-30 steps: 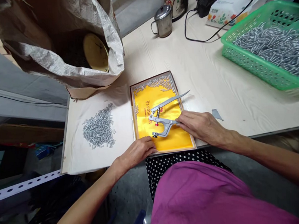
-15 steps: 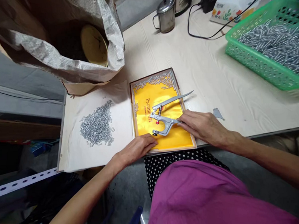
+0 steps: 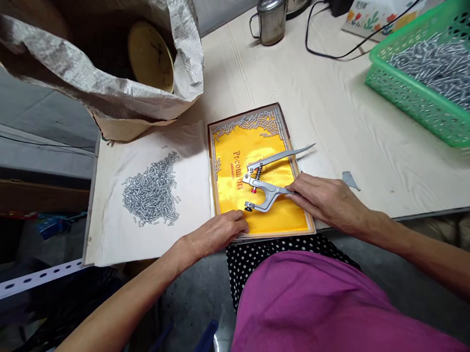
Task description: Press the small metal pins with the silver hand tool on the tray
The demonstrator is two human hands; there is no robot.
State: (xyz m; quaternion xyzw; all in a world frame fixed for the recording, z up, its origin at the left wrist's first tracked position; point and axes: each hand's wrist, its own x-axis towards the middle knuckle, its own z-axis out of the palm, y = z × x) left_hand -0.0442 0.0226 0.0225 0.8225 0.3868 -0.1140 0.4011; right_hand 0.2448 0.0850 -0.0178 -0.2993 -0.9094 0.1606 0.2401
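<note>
My right hand [image 3: 325, 195] is closed around the lower handle of grey snap-fastener pliers [image 3: 269, 191], whose long handles are spread apart and whose jaws point left. The pliers are over a shallow tray [image 3: 215, 198] lined with yellow cloth [image 3: 233, 144] bearing red lettering. Small silvery metal pieces [image 3: 251, 122], like tiny springs, lie along the tray's far end and sides. My left hand [image 3: 222, 229] rests at the tray's near left corner, fingers curled together just below the jaws. Whatever its fingertips hold, if anything, is hidden.
Left of the tray, a heap of small metal pieces [image 3: 151, 191] lies on white cloth [image 3: 112, 229]. An open woven sack [image 3: 190, 68] stands behind it. A green basket [image 3: 408, 98] full of metal pieces is at the right. Farther back are a metal mug [image 3: 272, 19] and a black cable [image 3: 310, 46].
The whole view has shifted slightly, so the tray and table things appear farther right. My left fingers have curled in more at the tray's corner. The right hand keeps its hold on the pliers.
</note>
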